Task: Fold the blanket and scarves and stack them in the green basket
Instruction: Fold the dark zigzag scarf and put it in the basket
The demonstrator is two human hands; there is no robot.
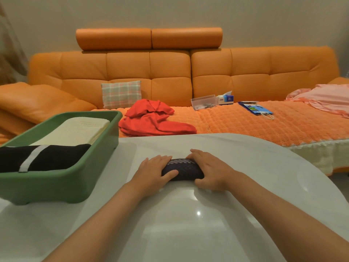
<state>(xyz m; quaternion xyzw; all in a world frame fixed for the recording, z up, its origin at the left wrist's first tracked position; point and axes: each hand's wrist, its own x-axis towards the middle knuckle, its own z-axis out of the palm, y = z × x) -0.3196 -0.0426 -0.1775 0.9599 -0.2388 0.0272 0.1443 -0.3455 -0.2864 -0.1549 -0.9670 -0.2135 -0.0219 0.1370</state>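
Centre frame, on white table [188, 224]: 1 dark patterned scarf [182, 170], folded small. Left hand [155, 172] & right hand [210, 170] each curl over one end, thumbs on near side, gripping it. Left of frame: 1 green basket [56, 184] on the table w/ 1 folded cream blanket [75, 131] at back, 1 black scarf [56, 156] in front. Behind, on orange sofa [170, 67]: 1 heaped red cloth [151, 120], 1 plaid cushion [121, 94], 1 clear box [203, 102], 1 tissue box [225, 98], 1 blue bag [255, 107], 1 pink cloth [321, 99] far right.

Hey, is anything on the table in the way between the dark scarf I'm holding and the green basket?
Nothing visible. Only bare white table lies between the dark scarf and the green basket to its left. It only has to clear the rim.
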